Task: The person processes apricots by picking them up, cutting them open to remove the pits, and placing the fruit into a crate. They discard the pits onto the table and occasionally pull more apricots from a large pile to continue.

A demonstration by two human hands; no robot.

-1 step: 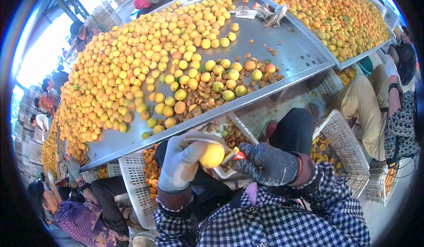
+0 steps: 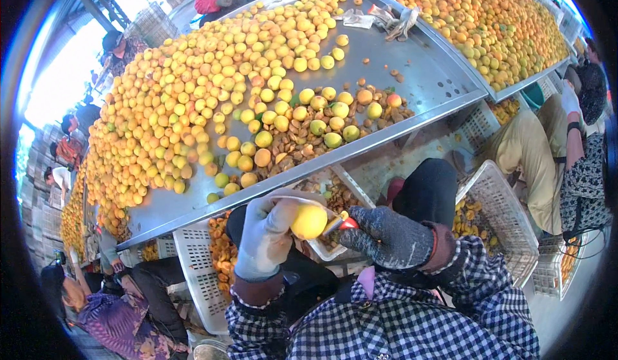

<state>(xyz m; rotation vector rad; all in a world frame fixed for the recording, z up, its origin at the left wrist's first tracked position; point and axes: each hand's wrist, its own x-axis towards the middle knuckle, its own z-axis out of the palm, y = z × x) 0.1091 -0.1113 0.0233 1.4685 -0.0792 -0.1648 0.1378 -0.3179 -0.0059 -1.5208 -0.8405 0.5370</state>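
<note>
Pale-grey-gloved left hand [image 2: 262, 241] grips a round yellow fruit [image 2: 308, 222], near side of the silvery metal counter [image 2: 431, 86]; dark-gloved right hand [image 2: 400, 238] holds a red-handled metal tool [image 2: 348, 223] right beside it. Fruit's barely shifted, so I'd say little progress.

Steel table [image 2: 428, 57], heaped yellow fruit [image 2: 174, 109], brown pits [image 2: 301, 149], crumpled cloth [image 2: 402, 25]

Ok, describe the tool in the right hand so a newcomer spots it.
Find the big metal table bearing the yellow fruit heap. Below its near edge in view, the right hand, in a dark grey glove, holds the small tool toward the single fruit in the pale-gloved left hand. Bright red sets the tool apart from that fruit and both gloves.
</note>
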